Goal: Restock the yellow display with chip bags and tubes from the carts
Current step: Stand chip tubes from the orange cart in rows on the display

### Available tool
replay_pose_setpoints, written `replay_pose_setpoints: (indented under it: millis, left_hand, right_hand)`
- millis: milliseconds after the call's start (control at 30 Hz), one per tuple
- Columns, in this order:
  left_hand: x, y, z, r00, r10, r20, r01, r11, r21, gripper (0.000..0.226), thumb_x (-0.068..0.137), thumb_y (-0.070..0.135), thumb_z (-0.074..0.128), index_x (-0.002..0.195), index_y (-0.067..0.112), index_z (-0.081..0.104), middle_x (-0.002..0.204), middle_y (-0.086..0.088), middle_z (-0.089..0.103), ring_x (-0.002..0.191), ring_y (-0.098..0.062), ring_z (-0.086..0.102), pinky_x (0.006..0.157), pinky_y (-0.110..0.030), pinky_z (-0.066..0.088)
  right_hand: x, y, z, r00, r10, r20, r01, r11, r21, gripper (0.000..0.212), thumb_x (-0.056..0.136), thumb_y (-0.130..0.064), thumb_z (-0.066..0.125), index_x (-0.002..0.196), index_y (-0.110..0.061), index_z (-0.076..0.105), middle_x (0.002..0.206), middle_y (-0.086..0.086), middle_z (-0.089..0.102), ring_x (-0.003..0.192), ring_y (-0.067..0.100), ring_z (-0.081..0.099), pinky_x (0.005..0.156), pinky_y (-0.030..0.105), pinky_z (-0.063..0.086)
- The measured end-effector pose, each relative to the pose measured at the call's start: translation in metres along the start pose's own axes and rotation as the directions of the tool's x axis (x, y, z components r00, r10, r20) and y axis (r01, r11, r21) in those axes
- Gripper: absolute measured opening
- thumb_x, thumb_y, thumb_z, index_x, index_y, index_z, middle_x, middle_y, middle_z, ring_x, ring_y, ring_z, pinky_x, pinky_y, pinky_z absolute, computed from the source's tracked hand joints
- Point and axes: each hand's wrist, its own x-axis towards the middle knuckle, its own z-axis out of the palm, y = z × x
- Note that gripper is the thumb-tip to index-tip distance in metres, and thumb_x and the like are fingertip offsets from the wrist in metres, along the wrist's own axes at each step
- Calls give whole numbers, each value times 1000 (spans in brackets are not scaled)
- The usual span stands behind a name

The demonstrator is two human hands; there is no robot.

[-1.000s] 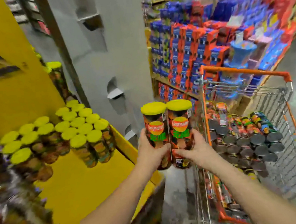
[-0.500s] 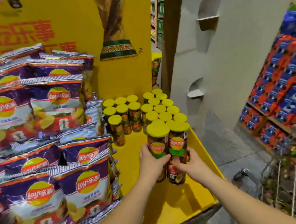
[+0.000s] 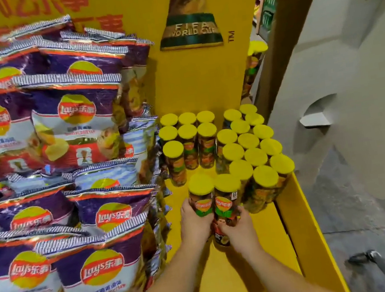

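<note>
Bright, even light falls from overhead. Soft shadows pool on the yellow display [image 3: 255, 274] under the two gripped tubes [image 3: 216, 204] and beside the forearms. Glare streaks the foil chip bags [image 3: 77, 118] left of the grip. The tubes' print smears slightly. Straight edges bow toward the frame's borders, and the far corners blur most.

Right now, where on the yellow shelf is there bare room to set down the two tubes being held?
Bare shelf floor lies in front of the standing tubes, between the chip bags and the shelf's right wall. A narrow gap runs between the tube clusters. The back right is packed. The left hand and right hand grip the held tubes.
</note>
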Motion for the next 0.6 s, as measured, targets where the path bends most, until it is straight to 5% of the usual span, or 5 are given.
replay_pose_setpoints:
  millis: [200, 400, 600]
  left_hand:
    - [48, -14, 16, 995, -45, -85, 39, 997, -67, 52, 71, 23, 78, 109, 29, 43, 112, -4, 60, 103, -26, 61, 81, -39, 50]
    - [99, -7, 22, 987, -15, -161, -14, 984, -179, 77, 76, 6, 78, 140, 19, 36, 130, 0, 56, 116, -19, 55, 94, -34, 47]
    - [130, -19, 32, 988, -16, -151, 1, 995, -101, 72, 79, 18, 74, 140, 21, 37, 135, -7, 47, 123, -26, 51, 99, -40, 46]
  right_hand:
    - [58, 38, 44, 1000, -24, -4, 24, 998, 52, 59, 73, -29, 75, 125, -28, 49, 120, -4, 61, 112, 14, 60, 94, 44, 53]
    - [101, 13, 68, 992, -86, -95, 84, 996, -27, 63, 84, -18, 73, 139, -14, 43, 135, 5, 49, 125, 19, 48, 96, 22, 38]
    - [121, 21, 91, 986, -62, -156, 56, 998, -40, 75, 89, -38, 66, 150, -17, 27, 150, 8, 35, 139, 25, 31, 109, 38, 33]
